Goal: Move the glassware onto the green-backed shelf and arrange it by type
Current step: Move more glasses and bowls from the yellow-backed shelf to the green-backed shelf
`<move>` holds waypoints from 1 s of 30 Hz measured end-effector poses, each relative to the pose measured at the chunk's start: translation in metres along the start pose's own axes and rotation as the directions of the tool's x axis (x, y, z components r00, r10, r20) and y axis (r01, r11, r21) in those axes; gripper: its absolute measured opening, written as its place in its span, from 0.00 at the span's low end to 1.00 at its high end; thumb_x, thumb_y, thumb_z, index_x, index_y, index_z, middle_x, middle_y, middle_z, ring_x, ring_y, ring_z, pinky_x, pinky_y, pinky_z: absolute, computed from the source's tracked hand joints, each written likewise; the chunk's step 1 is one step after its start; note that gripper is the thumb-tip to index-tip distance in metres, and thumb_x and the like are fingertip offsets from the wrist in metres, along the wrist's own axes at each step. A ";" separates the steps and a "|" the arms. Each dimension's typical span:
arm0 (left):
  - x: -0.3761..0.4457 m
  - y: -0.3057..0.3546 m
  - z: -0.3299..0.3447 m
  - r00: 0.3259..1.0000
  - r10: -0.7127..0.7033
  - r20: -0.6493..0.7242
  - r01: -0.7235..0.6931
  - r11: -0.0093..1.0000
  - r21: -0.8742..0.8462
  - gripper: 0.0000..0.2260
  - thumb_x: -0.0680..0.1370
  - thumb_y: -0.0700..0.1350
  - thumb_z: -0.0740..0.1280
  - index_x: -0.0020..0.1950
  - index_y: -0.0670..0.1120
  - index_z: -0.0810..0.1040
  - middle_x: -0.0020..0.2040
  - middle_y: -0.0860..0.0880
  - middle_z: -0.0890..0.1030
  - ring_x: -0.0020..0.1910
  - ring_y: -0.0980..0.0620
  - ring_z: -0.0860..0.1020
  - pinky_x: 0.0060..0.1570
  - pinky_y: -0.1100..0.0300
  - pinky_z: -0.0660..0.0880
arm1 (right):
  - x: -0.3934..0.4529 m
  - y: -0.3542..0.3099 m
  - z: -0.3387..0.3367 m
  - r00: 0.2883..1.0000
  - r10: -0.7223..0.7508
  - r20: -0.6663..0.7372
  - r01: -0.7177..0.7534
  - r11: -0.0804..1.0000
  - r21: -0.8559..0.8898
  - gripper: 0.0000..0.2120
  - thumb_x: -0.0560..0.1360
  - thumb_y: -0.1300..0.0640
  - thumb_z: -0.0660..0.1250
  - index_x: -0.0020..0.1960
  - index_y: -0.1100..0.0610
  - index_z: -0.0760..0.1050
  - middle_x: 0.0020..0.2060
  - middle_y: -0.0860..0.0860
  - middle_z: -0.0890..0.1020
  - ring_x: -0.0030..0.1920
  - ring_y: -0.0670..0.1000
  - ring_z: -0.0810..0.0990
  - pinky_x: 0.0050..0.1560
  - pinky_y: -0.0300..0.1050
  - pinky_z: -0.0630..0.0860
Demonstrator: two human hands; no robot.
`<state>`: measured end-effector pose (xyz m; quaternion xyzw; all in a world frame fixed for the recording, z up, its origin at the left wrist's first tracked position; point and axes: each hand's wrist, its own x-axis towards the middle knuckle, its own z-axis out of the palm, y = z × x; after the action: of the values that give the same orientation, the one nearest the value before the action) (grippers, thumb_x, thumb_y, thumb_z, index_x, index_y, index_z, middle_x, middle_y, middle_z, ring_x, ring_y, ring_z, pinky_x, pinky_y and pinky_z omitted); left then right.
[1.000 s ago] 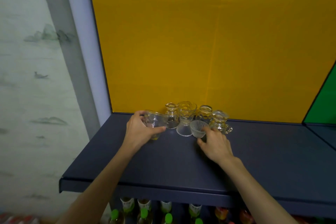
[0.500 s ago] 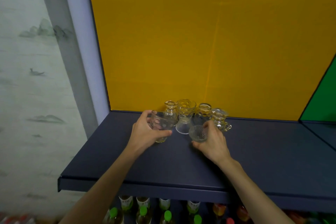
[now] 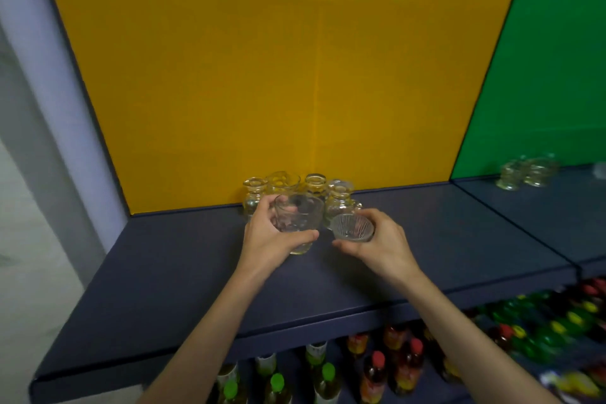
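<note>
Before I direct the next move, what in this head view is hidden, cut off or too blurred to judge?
- Back glassware: lower parts hidden behind the tumbler in the left hand and the ribbed bowl in the right hand.
- Glasses on the green-backed shelf: blurred, type and count unclear; another is cut off by the right edge.
- Bottles below: tops only, the shelf covers the rest.

Clear glossy glass tumbler [image 3: 296, 218]; clear ribbed glass bowl [image 3: 352, 228]; matt dark-blue shelf [image 3: 203, 272]; matt yellow back panel [image 3: 262, 69]; matt green back panel [image 3: 554, 75]; glossy plastic bottles [image 3: 377, 371].
</note>
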<state>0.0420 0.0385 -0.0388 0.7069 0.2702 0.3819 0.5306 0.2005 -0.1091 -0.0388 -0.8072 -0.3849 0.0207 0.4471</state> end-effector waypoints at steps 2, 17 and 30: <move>0.001 0.004 0.021 0.999 0.009 0.050 -0.007 0.999 -0.046 0.37 0.56 0.48 0.85 0.61 0.51 0.74 0.54 0.54 0.85 0.52 0.56 0.84 0.54 0.55 0.80 | -0.009 0.009 -0.019 0.999 0.001 -0.034 -0.003 0.999 -0.045 0.35 0.59 0.44 0.82 0.62 0.53 0.77 0.55 0.48 0.81 0.55 0.48 0.79 0.51 0.40 0.74; -0.043 0.065 0.233 0.913 0.121 0.389 -0.091 0.991 -0.094 0.37 0.56 0.53 0.85 0.61 0.57 0.75 0.55 0.57 0.80 0.53 0.59 0.81 0.51 0.59 0.80 | -0.080 0.112 -0.201 0.900 0.185 -0.395 -0.225 0.973 -0.059 0.32 0.58 0.39 0.81 0.57 0.51 0.77 0.47 0.43 0.82 0.47 0.42 0.80 0.46 0.37 0.75; -0.133 0.127 0.477 0.871 0.125 0.476 -0.064 0.988 -0.142 0.37 0.56 0.54 0.86 0.61 0.57 0.76 0.56 0.55 0.81 0.53 0.57 0.82 0.49 0.63 0.79 | -0.136 0.270 -0.406 0.852 0.218 -0.476 -0.279 0.959 -0.060 0.33 0.60 0.42 0.82 0.59 0.53 0.77 0.49 0.46 0.82 0.50 0.47 0.80 0.49 0.42 0.74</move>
<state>0.3580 -0.3625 -0.0201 0.7585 0.0703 0.2346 0.6038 0.4213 -0.5647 -0.0365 -0.8581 -0.1596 -0.1397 0.4677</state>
